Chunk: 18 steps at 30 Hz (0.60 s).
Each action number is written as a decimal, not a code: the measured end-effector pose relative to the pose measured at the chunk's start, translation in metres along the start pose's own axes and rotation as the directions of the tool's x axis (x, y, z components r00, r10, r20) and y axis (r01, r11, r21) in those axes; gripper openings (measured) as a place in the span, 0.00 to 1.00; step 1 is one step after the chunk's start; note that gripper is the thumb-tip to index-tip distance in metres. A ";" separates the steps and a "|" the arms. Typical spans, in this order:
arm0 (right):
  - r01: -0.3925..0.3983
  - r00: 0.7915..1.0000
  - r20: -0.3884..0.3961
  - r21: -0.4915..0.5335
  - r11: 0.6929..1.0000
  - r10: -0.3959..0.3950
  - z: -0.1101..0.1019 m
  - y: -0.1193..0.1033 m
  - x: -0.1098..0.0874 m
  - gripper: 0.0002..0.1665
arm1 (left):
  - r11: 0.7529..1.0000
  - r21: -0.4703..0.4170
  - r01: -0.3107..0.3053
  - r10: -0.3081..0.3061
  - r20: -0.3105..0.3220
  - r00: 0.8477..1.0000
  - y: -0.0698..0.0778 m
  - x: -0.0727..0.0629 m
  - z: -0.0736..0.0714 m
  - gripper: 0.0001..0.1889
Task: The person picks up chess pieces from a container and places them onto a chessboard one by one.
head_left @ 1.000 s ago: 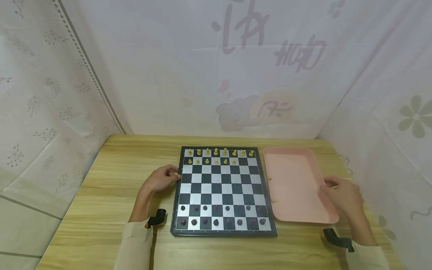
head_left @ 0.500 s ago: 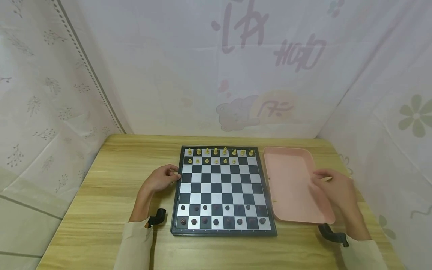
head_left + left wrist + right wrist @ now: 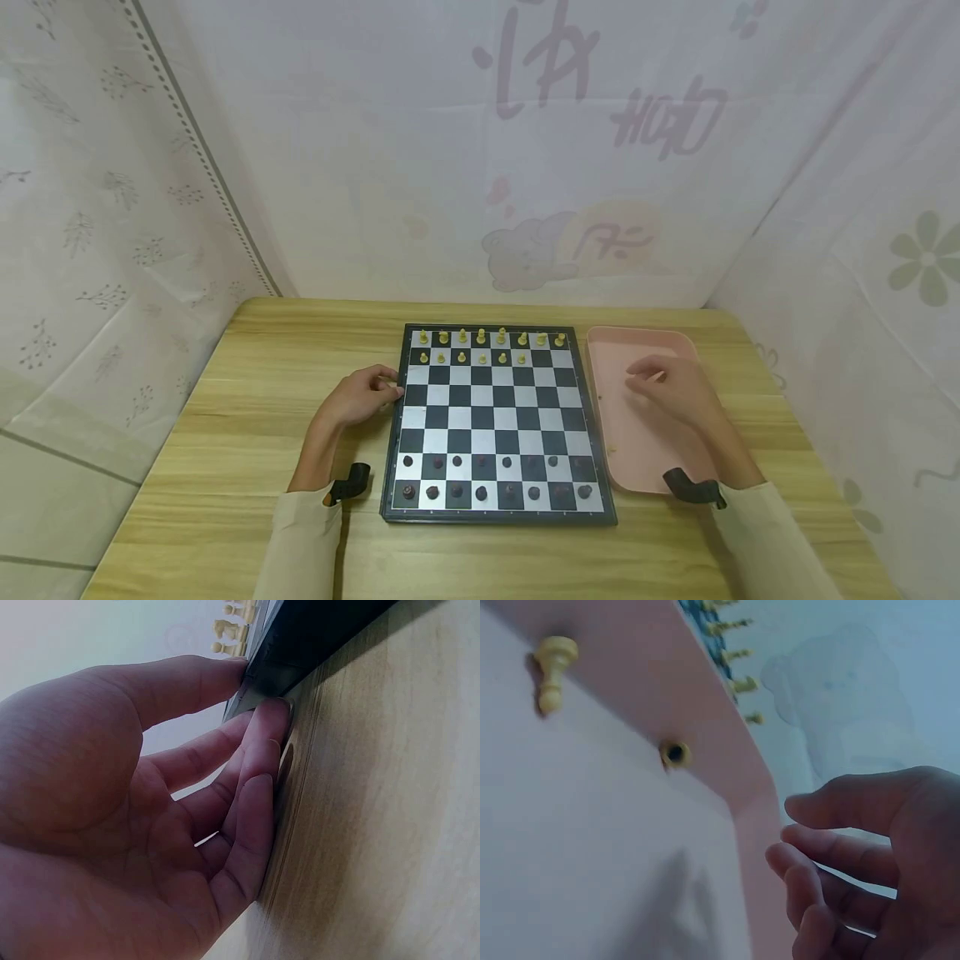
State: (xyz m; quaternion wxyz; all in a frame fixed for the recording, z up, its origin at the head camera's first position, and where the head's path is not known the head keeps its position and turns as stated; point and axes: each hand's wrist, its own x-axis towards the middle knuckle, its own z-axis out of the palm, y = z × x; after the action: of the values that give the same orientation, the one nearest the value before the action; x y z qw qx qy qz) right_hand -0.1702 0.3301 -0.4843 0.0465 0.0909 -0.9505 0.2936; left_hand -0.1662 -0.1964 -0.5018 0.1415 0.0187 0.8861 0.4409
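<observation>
On the table lies a black-and-white chessboard [image 3: 482, 396]. My left hand [image 3: 362, 397] holds its left edge; in the left wrist view the thumb rests on the edge with curled fingers beside and below it. Yellow chess pieces [image 3: 481, 337] stand in two rows at the far side, dark ones [image 3: 481, 493] in two rows at the near side. Over the pink tray [image 3: 645, 467] hovers my right hand [image 3: 675, 390], fingers loosely bent, nothing between them. Inside the tray, along its left wall, lie a yellow pawn [image 3: 555, 671] and another yellow piece [image 3: 676, 753] with its hollow base showing.
The tray stands close against the board's right side. Both rest on a wooden table [image 3: 480, 558] backed by patterned cloth [image 3: 420, 167] that also hangs at left and right. Each wrist wears a black camera mount [image 3: 690, 487].
My right hand has moved left from the tray's right edge to above the tray's interior. The tray has shifted slightly left at its right side. The left hand has stayed on the board's edge.
</observation>
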 end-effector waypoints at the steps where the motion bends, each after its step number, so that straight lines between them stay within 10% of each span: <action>1: -0.009 1.000 0.016 0.001 1.000 0.008 0.004 -0.001 0.003 0.12 | 1.000 0.001 0.000 0.000 -0.001 1.000 0.000 0.000 0.000 0.19; 18: -0.132 0.973 0.191 0.007 0.991 0.129 0.042 -0.012 0.020 0.12 | 1.000 0.006 0.000 0.000 0.003 1.000 0.002 -0.001 0.000 0.19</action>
State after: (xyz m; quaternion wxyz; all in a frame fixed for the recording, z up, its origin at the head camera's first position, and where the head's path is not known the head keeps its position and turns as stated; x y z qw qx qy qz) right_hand -0.1892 0.2934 -0.5089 -0.0646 0.0563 -0.9516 0.2952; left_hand -0.1654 -0.1953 -0.4994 0.1425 0.0198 0.8873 0.4382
